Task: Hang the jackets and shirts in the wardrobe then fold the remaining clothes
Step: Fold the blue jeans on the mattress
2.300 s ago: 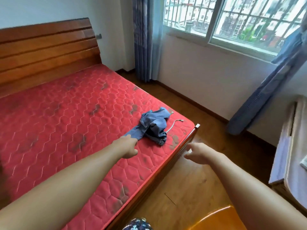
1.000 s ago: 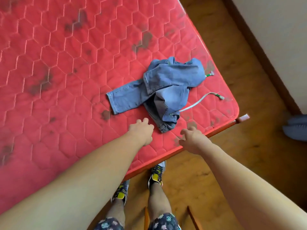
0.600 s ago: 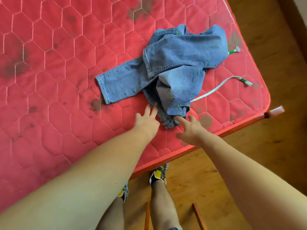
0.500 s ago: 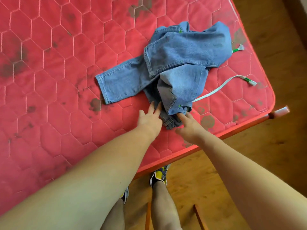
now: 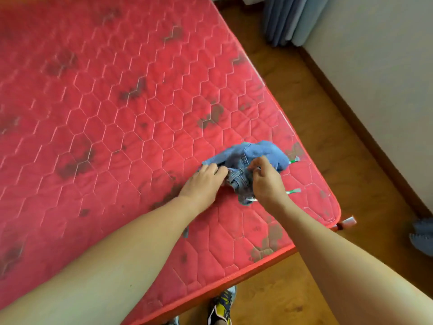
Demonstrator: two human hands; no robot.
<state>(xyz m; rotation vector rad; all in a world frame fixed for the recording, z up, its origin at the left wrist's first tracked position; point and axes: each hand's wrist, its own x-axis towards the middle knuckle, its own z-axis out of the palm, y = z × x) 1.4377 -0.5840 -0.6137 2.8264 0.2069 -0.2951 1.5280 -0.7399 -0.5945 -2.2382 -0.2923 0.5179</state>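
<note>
Red quilted mattress point(image 5: 117, 113), blue curtain point(image 5: 288, 19), wooden floor point(image 5: 304, 90).

Bright, even daylight; motion blur softens everything, edges bowed by wide-angle.

L hand point(image 5: 204, 182) & R hand point(image 5: 267, 182) out fwd, close together, grips curled.

jeans point(image 5: 257, 153): blue denim, matt | mattress point(image 5: 117, 113): red quilted cloth (dark-stained) | floor point(image 5: 304, 90): smooth brown wood
</note>
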